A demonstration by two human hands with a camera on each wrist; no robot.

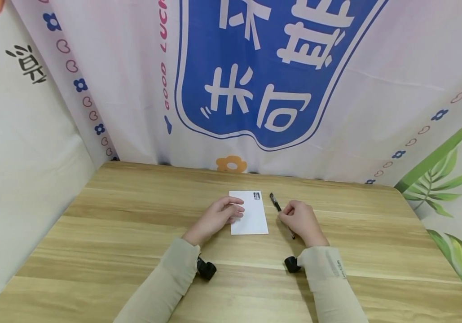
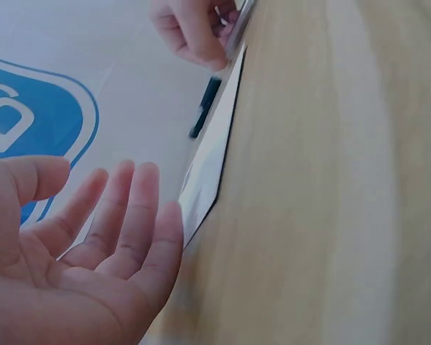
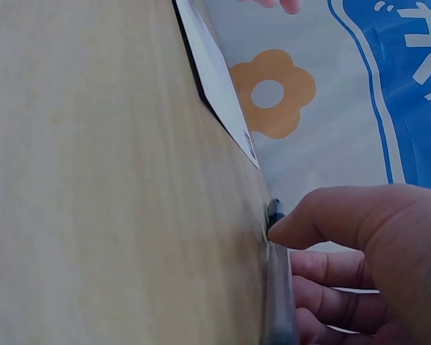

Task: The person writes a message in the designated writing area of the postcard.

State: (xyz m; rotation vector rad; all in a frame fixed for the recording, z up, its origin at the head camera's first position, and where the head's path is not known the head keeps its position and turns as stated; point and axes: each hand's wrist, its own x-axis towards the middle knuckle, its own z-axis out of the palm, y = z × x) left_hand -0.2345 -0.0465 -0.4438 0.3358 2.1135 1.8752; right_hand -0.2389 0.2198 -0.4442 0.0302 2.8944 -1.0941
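A white paper rectangle (image 1: 253, 220) with a small black print at its top right corner lies flat on the wooden table. Whether it is a single card or a thin pad I cannot tell. My left hand (image 1: 216, 217) is at its left edge, fingers loosely spread and holding nothing; the palm shows in the left wrist view. Just right of the paper, a slim black and clear pen (image 1: 275, 202) lies slanted. The thumb and fingers of my right hand (image 1: 301, 222) pinch its middle, hiding part of the barrel. In the right wrist view the pen (image 3: 278, 295) runs beside the thumb.
The wood-grain table (image 1: 134, 269) spreads around both hands. A printed curtain (image 1: 134, 89) with a blue panel hangs along its far edge. Black wrist cameras (image 1: 206, 269) sit at both cuffs.
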